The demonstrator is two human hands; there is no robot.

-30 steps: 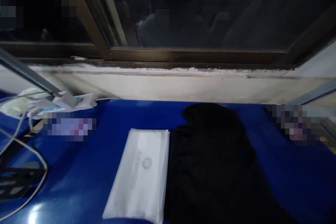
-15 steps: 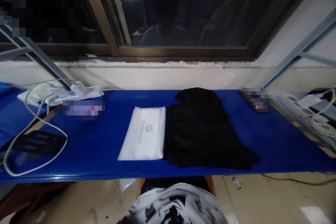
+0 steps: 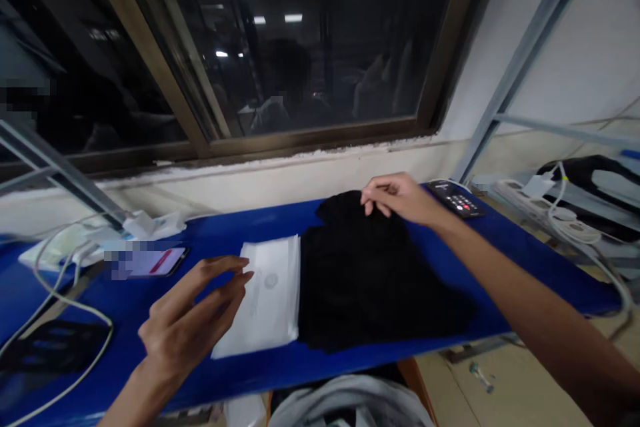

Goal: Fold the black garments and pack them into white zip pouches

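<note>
Folded black cloth (image 3: 370,280) lies on the blue table (image 3: 200,387), right of a flat white packet (image 3: 270,300) with a faint round logo. My left hand (image 3: 195,313) is over the packet's left edge, thumb and fingers apart, holding nothing. Above the top end of the cloth is my right hand (image 3: 393,197), its fingers bent downward; whether the fingertips touch the fabric is unclear, and no object shows between them.
A lit phone (image 3: 160,261) and a power strip (image 3: 167,225) with looping white cables lie at the left. Another phone (image 3: 455,200) is at the back right. Metal frame bars (image 3: 530,33) rise on both sides, before a window.
Both my hands have come into view, the left over the packet and the right over the cloth. The camera view has tilted and shifted. The cloth and packet look much the same.
</note>
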